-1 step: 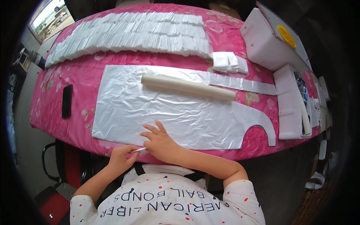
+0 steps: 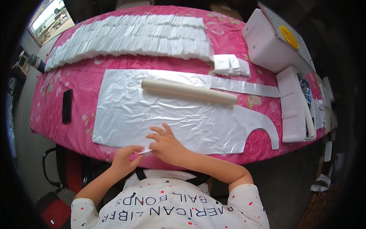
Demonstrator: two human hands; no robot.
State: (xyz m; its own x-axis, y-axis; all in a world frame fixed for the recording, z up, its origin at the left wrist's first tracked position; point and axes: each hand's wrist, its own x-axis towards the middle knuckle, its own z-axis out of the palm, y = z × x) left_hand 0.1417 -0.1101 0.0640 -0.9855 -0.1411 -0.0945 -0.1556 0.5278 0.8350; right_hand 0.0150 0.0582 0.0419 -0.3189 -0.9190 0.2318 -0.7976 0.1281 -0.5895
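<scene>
A thin white strip (image 2: 146, 151) runs between my two hands at the table's near edge. My left hand (image 2: 127, 157) is closed on its left end. At the other end, my right hand (image 2: 167, 147) seems to pinch it between thumb and forefinger, a grip partly hidden; its other fingers are spread above a plastic apron (image 2: 160, 110). That apron is silvery white, wrinkled and laid flat, with a curved cutout and a long strap on its right. Across its upper part lies a beige tube (image 2: 188, 91), touched by neither hand.
Rows of folded white packets (image 2: 129, 36) cover the far left of the pink floral tablecloth (image 2: 49, 103). A few folded white pieces (image 2: 230, 65) lie right of them. A black phone (image 2: 67, 106) rests at left; white foam boxes (image 2: 291, 107) stand at right. A chair (image 2: 70, 168) is below.
The view has shifted slightly, so the table and its things sit a little lower and further left. My hands and the strip keep nearly the same pose.
</scene>
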